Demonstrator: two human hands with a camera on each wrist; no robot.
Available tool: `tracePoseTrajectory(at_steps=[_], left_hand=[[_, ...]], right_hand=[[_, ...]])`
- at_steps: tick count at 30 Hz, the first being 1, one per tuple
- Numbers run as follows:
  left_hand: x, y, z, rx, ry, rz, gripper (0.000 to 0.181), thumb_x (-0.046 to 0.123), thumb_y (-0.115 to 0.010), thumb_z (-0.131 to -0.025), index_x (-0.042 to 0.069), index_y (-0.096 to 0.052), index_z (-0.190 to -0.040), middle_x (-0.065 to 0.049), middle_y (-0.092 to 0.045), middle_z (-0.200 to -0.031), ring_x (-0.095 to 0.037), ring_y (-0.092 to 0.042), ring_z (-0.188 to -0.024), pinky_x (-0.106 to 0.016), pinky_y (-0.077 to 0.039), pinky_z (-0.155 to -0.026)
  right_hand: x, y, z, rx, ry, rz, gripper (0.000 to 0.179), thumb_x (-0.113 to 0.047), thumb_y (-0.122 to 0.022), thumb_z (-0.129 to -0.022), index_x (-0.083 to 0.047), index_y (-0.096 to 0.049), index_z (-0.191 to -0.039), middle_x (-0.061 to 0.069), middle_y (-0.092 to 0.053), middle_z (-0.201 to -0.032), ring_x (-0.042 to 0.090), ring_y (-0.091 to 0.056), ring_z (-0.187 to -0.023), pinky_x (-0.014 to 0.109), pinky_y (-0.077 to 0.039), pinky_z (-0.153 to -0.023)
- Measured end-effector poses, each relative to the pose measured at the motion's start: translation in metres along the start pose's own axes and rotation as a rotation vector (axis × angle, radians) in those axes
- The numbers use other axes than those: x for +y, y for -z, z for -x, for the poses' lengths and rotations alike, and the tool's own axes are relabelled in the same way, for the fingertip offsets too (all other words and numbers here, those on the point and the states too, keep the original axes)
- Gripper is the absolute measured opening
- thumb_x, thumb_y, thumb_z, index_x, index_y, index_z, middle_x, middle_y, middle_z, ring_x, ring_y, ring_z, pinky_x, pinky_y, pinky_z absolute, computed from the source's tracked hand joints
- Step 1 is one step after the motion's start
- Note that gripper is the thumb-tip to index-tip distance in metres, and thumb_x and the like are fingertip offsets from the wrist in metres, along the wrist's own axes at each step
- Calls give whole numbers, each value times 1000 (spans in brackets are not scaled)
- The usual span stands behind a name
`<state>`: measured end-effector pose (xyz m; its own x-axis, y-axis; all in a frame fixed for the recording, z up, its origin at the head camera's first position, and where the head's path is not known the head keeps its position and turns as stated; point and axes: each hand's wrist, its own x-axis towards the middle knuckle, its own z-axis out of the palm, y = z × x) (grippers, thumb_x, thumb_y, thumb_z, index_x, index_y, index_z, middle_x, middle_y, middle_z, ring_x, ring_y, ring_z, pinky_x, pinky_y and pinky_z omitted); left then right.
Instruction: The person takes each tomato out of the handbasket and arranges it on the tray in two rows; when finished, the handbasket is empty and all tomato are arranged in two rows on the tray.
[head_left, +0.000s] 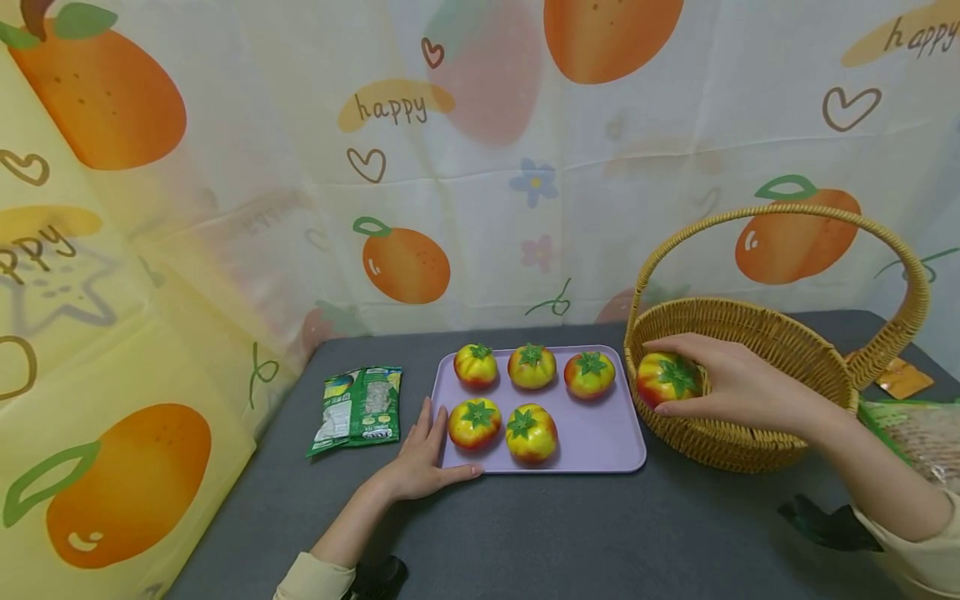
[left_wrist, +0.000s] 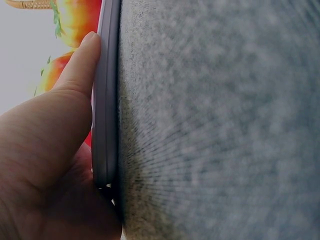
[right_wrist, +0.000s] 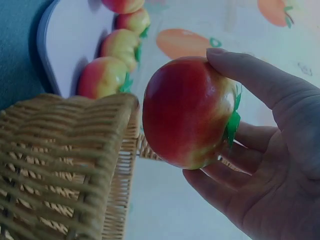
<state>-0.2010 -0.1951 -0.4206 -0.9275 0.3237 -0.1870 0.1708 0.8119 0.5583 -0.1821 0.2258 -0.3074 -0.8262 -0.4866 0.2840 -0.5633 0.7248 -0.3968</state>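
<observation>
A red-and-yellow tomato (head_left: 666,379) with a green leafy top is held by my right hand (head_left: 738,383), thumb and fingers around its sides. Hand and tomato are at the left rim of a wicker basket (head_left: 720,446) with a tall arched handle. In the right wrist view the tomato (right_wrist: 187,112) appears beside the woven wall (right_wrist: 60,155). Several similar tomatoes (head_left: 531,433) sit on a lilac tray (head_left: 600,437). My left hand (head_left: 420,462) rests at the tray's front left corner, fingers extended; in the left wrist view its thumb (left_wrist: 75,75) touches the rim.
A green snack packet (head_left: 363,408) lies left of the tray. Right of the basket are a clear-and-green bag (head_left: 918,433) and a small orange packet (head_left: 903,379). A fruit-printed curtain (head_left: 480,192) hangs behind the dark table (head_left: 525,533).
</observation>
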Motion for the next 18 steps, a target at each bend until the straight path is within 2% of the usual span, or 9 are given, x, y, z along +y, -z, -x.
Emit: tracePoseTrajectory(at_steps=[9,18], left_hand=[[0,0,1,0,-2,0,112,62,-69,-80,3,-12,-156,-23,12,-160,-52,-6,-142,-62,-11,-112],[0,0,0,-7,8,15,112,63,-68,-79,5,-10,-156,-21,13,-160,-53,-5,-142,-63,-11,-112]], right_hand=[[-8,-13,-9,-42,7,-48,66,-45,-81,-77,-12,-59,-130,5,-61,-122,18,-57,-98,35,-51,-76],[-16,-26,-17,-121,-16,-82,70,-47,-79,-79,-8,-58,-133,10,-58,-130,24,-56,-109,47,-47,-90]])
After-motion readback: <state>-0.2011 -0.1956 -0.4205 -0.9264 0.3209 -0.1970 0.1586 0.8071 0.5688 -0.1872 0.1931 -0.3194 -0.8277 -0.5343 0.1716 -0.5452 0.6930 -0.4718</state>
